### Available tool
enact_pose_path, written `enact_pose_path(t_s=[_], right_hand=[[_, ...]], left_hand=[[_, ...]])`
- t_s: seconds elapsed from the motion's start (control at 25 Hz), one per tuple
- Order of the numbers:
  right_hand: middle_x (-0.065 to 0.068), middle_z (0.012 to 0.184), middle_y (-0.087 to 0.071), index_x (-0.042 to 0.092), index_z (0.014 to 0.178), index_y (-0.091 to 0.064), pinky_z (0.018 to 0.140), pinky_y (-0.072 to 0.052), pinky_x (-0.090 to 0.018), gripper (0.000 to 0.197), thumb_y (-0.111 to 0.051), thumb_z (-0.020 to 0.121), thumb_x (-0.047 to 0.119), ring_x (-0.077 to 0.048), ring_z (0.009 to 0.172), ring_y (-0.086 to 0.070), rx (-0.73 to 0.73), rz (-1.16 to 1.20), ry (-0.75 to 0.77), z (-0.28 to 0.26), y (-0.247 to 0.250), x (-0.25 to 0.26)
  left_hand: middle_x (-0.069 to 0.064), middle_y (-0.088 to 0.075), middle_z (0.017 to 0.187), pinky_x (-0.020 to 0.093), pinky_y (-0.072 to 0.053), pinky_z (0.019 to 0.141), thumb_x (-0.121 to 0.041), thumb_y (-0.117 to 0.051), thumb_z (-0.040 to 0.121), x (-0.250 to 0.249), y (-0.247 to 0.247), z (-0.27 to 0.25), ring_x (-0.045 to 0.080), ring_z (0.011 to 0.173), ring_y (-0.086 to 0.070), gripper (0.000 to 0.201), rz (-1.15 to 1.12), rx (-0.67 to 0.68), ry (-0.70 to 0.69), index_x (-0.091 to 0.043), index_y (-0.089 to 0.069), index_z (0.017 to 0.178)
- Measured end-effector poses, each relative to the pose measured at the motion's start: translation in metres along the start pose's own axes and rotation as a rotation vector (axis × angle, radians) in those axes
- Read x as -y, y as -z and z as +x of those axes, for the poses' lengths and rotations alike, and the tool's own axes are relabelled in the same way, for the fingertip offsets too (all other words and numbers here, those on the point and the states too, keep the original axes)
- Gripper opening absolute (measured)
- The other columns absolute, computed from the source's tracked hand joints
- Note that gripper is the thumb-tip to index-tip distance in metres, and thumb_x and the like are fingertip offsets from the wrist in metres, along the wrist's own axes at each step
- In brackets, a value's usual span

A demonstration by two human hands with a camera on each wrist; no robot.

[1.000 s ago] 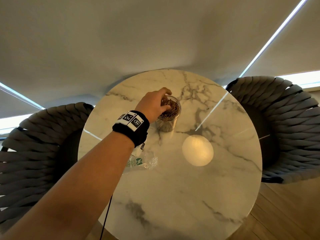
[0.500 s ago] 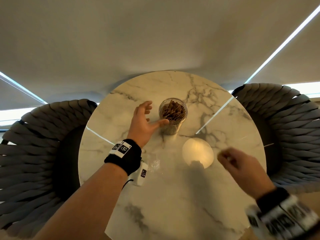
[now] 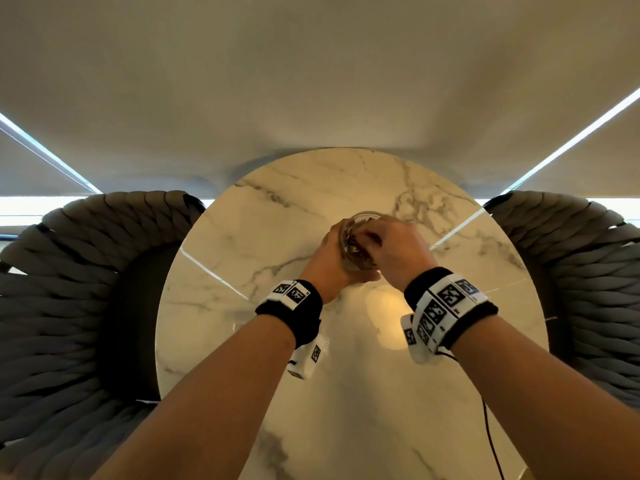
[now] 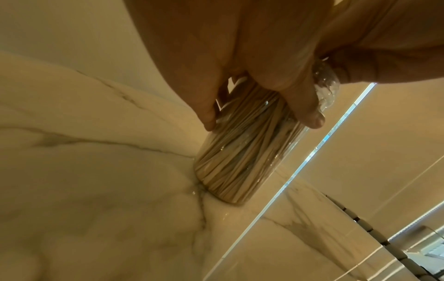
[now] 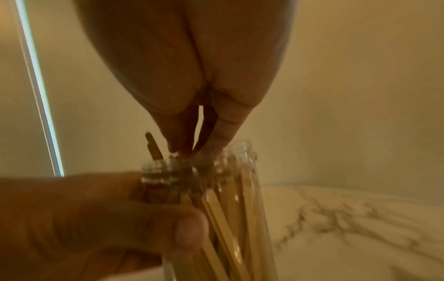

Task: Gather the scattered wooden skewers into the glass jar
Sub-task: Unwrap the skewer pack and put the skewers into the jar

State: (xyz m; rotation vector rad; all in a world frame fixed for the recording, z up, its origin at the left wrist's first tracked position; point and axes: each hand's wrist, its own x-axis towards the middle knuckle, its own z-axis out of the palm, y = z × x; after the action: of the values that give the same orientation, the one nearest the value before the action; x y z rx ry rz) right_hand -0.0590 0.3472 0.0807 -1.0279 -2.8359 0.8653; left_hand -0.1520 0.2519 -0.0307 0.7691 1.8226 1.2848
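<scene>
The glass jar (image 3: 356,221) stands upright near the middle of the round marble table (image 3: 277,216), packed with wooden skewers (image 4: 235,157). My left hand (image 3: 332,261) grips the jar's upper wall from the left, with the thumb (image 5: 187,232) in front and the fingers behind. Above it, my right hand (image 3: 369,237) reaches down into the mouth, where its bunched fingertips (image 5: 175,148) pinch at the skewer tops. One skewer (image 5: 152,146) sticks up out of the mouth just left of those fingers. I see no loose skewers on the table.
Two grey woven rope chairs stand at the table, one on the left (image 3: 69,278) and one on the right (image 3: 588,271). A black cable (image 3: 491,441) hangs from my right wrist over the table's near edge. A bright lamp reflection (image 3: 388,306) lies between my wrists.
My left hand left the jar's mouth, opened beside it and now grips its side. My right hand came in from the lower right and reached the jar's mouth.
</scene>
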Motion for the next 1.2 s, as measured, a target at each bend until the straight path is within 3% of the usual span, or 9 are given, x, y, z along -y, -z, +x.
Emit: enact_pose_path(t_s=[0.08,0.24,0.4,0.52,0.64,0.84,0.92,1.0,1.2], right_hand=[[0.004,0.095,-0.061,0.021,0.104,-0.072,0.074,-0.042,-0.024,0.014,-0.061,0.095,0.023,-0.016,0.086,-0.057,-0.069,0.077,0.03,0.0,0.002,0.006],[0.002,0.093,-0.067,0.022,0.099,-0.068,0.082,-0.051,-0.035,0.013,-0.059,0.092,0.015,-0.019,0.091,-0.061,0.073,0.083,0.073,0.008,-0.008,0.013],[0.0,0.096,-0.067,0.024,0.101,-0.064,0.076,-0.052,-0.034,0.013,-0.058,0.092,0.016,-0.021,0.087,-0.061,0.057,0.027,0.042,0.013,0.003,0.009],[0.003,0.095,-0.062,0.023,0.092,-0.063,0.075,-0.047,-0.031,0.016,-0.059,0.087,0.009,-0.02,0.089,-0.059,0.189,-0.025,0.077,0.009,0.005,0.012],[0.003,0.096,-0.061,0.02,0.095,-0.065,0.075,-0.047,-0.031,0.014,-0.061,0.088,0.008,-0.022,0.092,-0.06,0.245,-0.077,0.041,0.016,0.008,0.015],[0.01,0.097,-0.058,0.028,0.103,-0.07,0.075,-0.04,-0.025,0.022,-0.061,0.09,0.013,-0.015,0.091,-0.057,0.337,-0.136,0.03,0.013,0.02,0.011],[0.005,0.094,-0.058,0.022,0.095,-0.069,0.073,-0.04,-0.027,0.011,-0.064,0.087,0.015,-0.02,0.091,-0.058,0.295,-0.216,0.109,0.016,0.009,0.012],[-0.002,0.096,-0.059,0.016,0.097,-0.068,0.073,-0.041,-0.029,0.01,-0.061,0.09,0.017,-0.025,0.093,-0.059,0.218,-0.257,0.155,0.02,0.0,0.013],[-0.008,0.098,-0.063,0.012,0.105,-0.068,0.071,-0.05,-0.036,0.016,-0.063,0.093,0.021,-0.031,0.087,-0.062,-0.104,-0.262,0.044,0.019,0.015,0.001]], left_hand=[[-0.006,-0.053,0.138,0.035,-0.052,0.101,-0.043,-0.094,0.05,0.006,-0.001,-0.003,0.012,0.122,-0.058,0.102,-0.014,0.013,-0.028,-0.04,-0.04,0.137],[-0.001,-0.052,0.137,0.022,-0.05,0.093,-0.023,-0.094,0.061,0.001,0.0,-0.002,0.012,0.118,-0.058,0.093,-0.032,0.001,-0.073,-0.048,-0.038,0.131],[-0.003,-0.049,0.139,0.036,-0.052,0.1,-0.035,-0.093,0.058,0.0,0.002,-0.003,0.015,0.119,-0.057,0.103,0.03,0.019,-0.021,-0.033,-0.036,0.143],[-0.003,-0.051,0.139,0.038,-0.054,0.099,-0.047,-0.09,0.052,-0.001,0.001,-0.004,0.013,0.118,-0.059,0.105,0.029,0.0,-0.034,-0.031,-0.038,0.142],[-0.005,-0.051,0.141,0.04,-0.053,0.102,-0.047,-0.093,0.051,-0.001,0.0,-0.003,0.013,0.121,-0.059,0.108,0.032,0.002,0.008,-0.033,-0.037,0.143],[-0.001,-0.048,0.143,0.042,-0.052,0.103,-0.041,-0.095,0.054,0.0,0.001,-0.002,0.017,0.122,-0.057,0.111,0.047,-0.004,0.017,-0.03,-0.035,0.147],[0.0,-0.049,0.142,0.042,-0.054,0.1,-0.037,-0.094,0.055,0.0,0.001,-0.003,0.017,0.118,-0.059,0.107,0.03,0.001,0.02,-0.031,-0.036,0.145],[0.001,-0.05,0.141,0.044,-0.054,0.1,-0.038,-0.093,0.055,-0.002,0.001,-0.003,0.019,0.117,-0.06,0.106,0.025,0.012,0.026,-0.032,-0.036,0.144],[0.001,-0.045,0.146,0.041,-0.048,0.108,-0.036,-0.097,0.056,-0.002,0.001,-0.003,0.019,0.127,-0.053,0.115,0.015,0.006,0.048,-0.025,-0.032,0.151]])
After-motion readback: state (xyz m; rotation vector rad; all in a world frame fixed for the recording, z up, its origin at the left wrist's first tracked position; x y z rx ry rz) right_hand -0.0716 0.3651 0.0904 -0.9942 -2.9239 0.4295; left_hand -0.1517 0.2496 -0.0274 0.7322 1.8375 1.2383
